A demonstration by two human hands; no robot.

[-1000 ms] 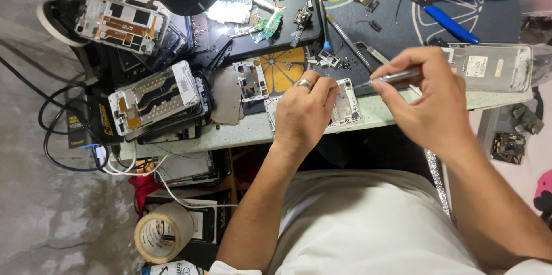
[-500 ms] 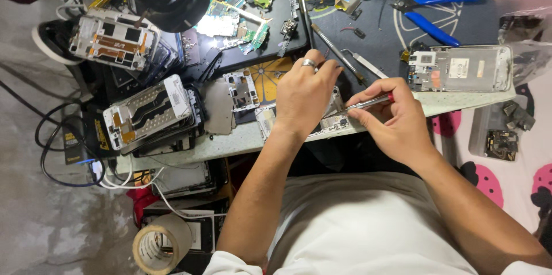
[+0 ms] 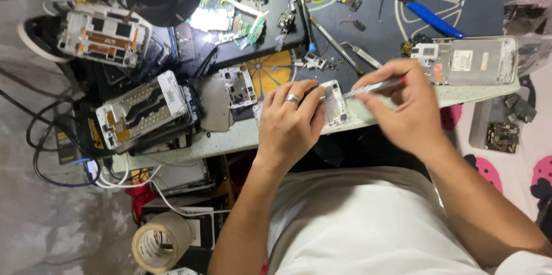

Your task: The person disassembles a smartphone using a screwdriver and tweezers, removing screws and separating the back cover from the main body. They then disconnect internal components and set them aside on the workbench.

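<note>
My left hand [image 3: 290, 122], with a ring on one finger, presses down on a small opened phone frame [image 3: 334, 105] at the front edge of the work mat [image 3: 402, 27]. In my right hand [image 3: 405, 108] I grip a thin metal tool [image 3: 371, 87] whose tip points left onto the frame's upper right part. Most of the frame is hidden under my left fingers. A larger silver phone chassis [image 3: 471, 59] lies just right of my right hand.
Blue-handled pliers [image 3: 440, 4], tweezers [image 3: 336, 48] and loose circuit boards [image 3: 230, 4] lie on the mat. Stacked phone frames [image 3: 144, 111] sit at the left, with black cables [image 3: 40, 137]. A tape roll [image 3: 158, 243] is on the floor. A small parts tray [image 3: 503, 128] is on the right.
The view shifted a little. My right hand has moved the tool tip onto the small frame, and my left hand has settled lower over the frame.
</note>
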